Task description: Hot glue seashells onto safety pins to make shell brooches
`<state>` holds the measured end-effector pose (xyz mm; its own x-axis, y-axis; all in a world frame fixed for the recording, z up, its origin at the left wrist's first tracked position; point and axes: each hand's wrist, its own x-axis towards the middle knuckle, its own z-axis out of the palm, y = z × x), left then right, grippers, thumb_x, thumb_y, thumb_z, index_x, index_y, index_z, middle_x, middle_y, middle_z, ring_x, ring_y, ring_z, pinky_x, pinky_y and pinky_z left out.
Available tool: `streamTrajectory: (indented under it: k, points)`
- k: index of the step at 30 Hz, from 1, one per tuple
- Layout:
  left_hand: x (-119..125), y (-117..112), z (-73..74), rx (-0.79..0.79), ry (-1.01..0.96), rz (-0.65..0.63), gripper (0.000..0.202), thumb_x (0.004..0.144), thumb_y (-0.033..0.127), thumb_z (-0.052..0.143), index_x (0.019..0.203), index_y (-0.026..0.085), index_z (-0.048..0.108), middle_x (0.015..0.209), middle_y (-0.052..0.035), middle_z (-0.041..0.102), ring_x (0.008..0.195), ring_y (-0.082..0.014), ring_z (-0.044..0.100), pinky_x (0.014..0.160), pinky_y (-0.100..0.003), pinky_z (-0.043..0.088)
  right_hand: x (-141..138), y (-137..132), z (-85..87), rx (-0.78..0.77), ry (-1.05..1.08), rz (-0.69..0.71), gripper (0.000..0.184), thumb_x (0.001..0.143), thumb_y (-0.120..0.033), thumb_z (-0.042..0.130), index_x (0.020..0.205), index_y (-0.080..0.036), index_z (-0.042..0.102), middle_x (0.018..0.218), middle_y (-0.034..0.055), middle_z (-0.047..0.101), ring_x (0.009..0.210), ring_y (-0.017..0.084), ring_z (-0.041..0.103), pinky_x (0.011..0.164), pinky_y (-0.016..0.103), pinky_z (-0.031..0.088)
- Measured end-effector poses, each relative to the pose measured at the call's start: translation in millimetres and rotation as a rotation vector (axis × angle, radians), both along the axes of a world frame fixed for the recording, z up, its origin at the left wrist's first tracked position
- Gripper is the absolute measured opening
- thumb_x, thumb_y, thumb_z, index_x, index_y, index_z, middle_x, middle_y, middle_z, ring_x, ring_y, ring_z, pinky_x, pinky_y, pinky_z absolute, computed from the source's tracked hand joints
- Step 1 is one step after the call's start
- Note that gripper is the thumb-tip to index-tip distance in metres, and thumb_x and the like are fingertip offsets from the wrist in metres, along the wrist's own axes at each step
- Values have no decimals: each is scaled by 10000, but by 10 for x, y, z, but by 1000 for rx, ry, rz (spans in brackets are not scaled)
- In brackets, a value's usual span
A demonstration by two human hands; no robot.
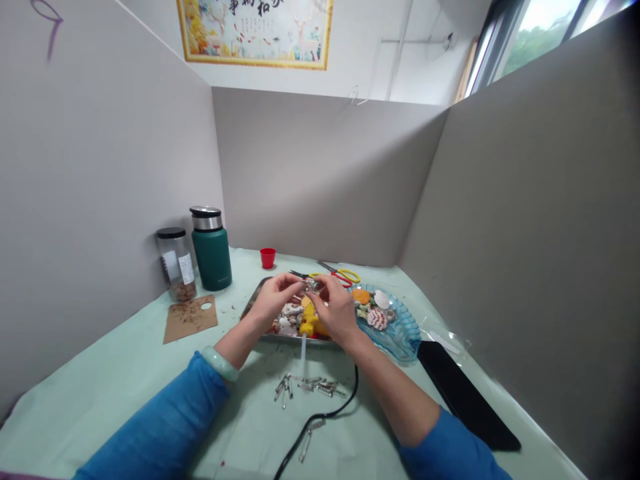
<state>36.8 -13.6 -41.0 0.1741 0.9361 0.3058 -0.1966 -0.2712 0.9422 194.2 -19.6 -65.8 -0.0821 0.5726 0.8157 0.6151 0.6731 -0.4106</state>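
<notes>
Above the tray, my left hand (277, 293) and my right hand (337, 307) meet, fingertips pinched on a small silvery piece (312, 285). Its exact kind is too small to make out. Beneath them is a metal tray (253, 301) with seashells (289, 321) in it. A yellow hot glue gun (311, 323) lies at the tray's near side, a pale glue stick (303, 348) poking out of it toward me. Several silvery metal pins, apparently safety pins (325, 387), are scattered on the table nearer to me.
Right of the tray, a blue scalloped plate (407, 339) holds shells. Scissors (349, 275) lie behind, near a red cup (267, 258). At left stand a green flask (212, 257) and a jar (176, 263) beside cardboard (187, 321). A black cord (320, 417) and black slab (465, 393) lie nearer.
</notes>
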Motion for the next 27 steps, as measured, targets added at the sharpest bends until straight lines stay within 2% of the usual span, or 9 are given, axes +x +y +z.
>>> streamTrajectory:
  k: [6,10,16,18,22,27]
  points:
    - [19,-46,33,16,77,-21,255,660,353,740,762,135,654,704,-11,628,567,-101,541,564,-231,453,-2,11,-25,-40,14,-2,210,816,-209,551,1026,-210,549,802,23,628,668,165,588,640,271,465]
    - [44,-65,40,11,104,-29,244,641,336,749,716,130,642,677,-9,615,525,-89,512,524,-222,423,-13,12,-39,-67,17,22,237,809,-198,547,1045,-206,545,791,22,625,672,168,591,643,272,467]
    - [10,-17,19,-14,97,-4,215,665,333,715,696,141,623,608,12,584,493,-85,491,502,-219,399,-29,-27,7,-109,6,136,299,799,-213,564,1096,-194,539,889,49,640,697,165,599,663,278,478]
    - [-4,-1,16,-15,92,1,213,667,335,709,693,142,622,601,14,578,495,-88,490,512,-226,410,-30,-40,34,-130,21,172,261,831,-222,526,1089,-193,550,905,53,644,711,163,603,671,278,477]
    - [-12,4,20,-15,96,-18,216,671,336,704,683,139,614,550,27,544,489,-87,481,517,-224,410,-21,-36,65,-199,100,216,184,888,-259,451,1006,-186,572,823,39,642,665,153,600,629,270,474]
    - [-22,-4,21,-22,107,-68,210,697,322,692,714,127,616,531,36,527,482,-74,471,514,-205,389,0,-7,76,-299,182,300,164,883,-292,481,957,-183,578,713,8,621,576,134,586,569,254,467]
